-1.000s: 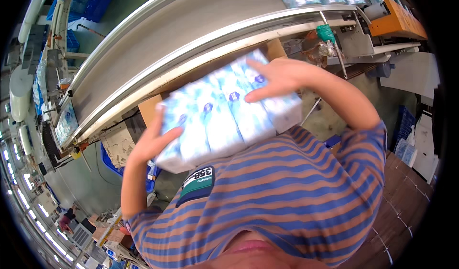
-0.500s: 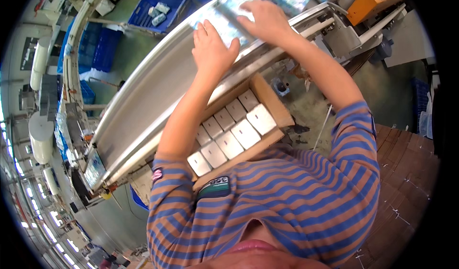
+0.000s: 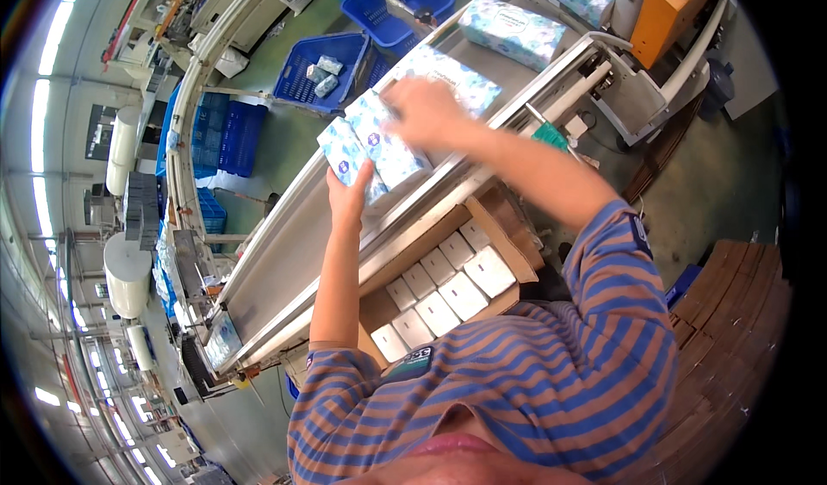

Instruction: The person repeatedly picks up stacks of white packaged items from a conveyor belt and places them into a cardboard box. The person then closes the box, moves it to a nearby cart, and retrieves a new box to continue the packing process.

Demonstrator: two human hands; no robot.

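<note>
Floral blue-and-white tissue packs lie in a row on the metal conveyor (image 3: pixel 289 218). My left hand (image 3: pixel 347 196) grips the near end of the leftmost tissue pack (image 3: pixel 341 151), its thumb on the near side and its other fingers mostly hidden. Beside it, a second tissue pack (image 3: pixel 376 136) stands tilted against the first. My right hand (image 3: pixel 426 113), smeared by motion, is over the far end of that second pack, next to a third tissue pack (image 3: pixel 461 78) lying flat. Its fingers are too blurred to read.
Another tissue pack (image 3: pixel 512 33) lies farther up the conveyor, beside an orange machine (image 3: pixel 668 7). Below the conveyor, near my body, an open carton (image 3: pixel 508 257) holds several white packs. Beyond the far rail stand a blue crate (image 3: pixel 297 84) with small packs and another blue crate (image 3: pixel 431 3).
My hands were spread flat over packs on the conveyor; the left now grips the leftmost pack, tilted up with its neighbour. My right hand has come down and left. The view has shifted.
</note>
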